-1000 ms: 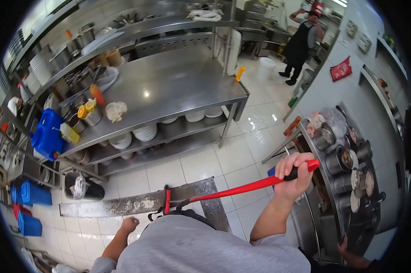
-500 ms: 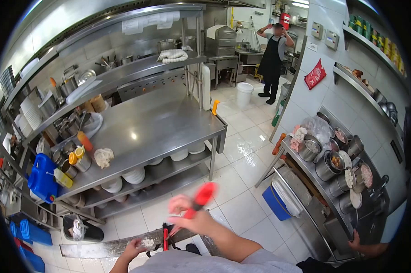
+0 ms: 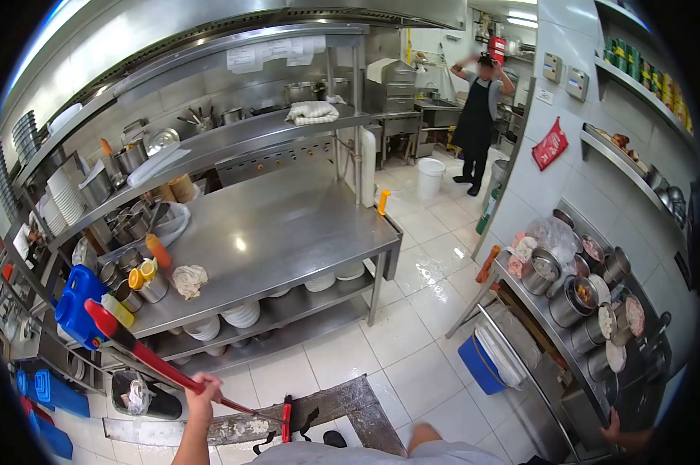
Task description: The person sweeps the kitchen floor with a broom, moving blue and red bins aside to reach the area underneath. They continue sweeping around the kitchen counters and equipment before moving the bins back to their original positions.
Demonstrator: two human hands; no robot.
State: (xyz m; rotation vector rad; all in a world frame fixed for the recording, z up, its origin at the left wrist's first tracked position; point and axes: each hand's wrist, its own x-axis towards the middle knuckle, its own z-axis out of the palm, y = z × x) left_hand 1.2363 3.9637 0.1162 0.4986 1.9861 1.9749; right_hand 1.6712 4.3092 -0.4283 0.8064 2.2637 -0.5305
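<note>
My left hand (image 3: 203,394) is closed around the red handle of a long-handled floor squeegee (image 3: 144,353). The handle slants from the upper left down to the floor. Its narrow red and black head (image 3: 286,418) is at a stained, dark metal floor channel (image 3: 342,401) in front of my feet. Only a blurred patch of my right hand or forearm (image 3: 424,436) shows beside my grey shirt, with the fingers hidden. Dark shoe tips (image 3: 334,439) show below the channel.
Left is a steel worktable (image 3: 288,225) with a blue jug (image 3: 79,306); a black bin (image 3: 160,403) stands near my left. A counter of pots (image 3: 571,302) is right, with another person's hand (image 3: 613,430) at its edge. A person in an apron (image 3: 478,116) stands behind on wet tiles.
The squeegee handle has gone from my right hand to my left and now leans left. My right hand has dropped back toward my body. The view has shifted slightly.
</note>
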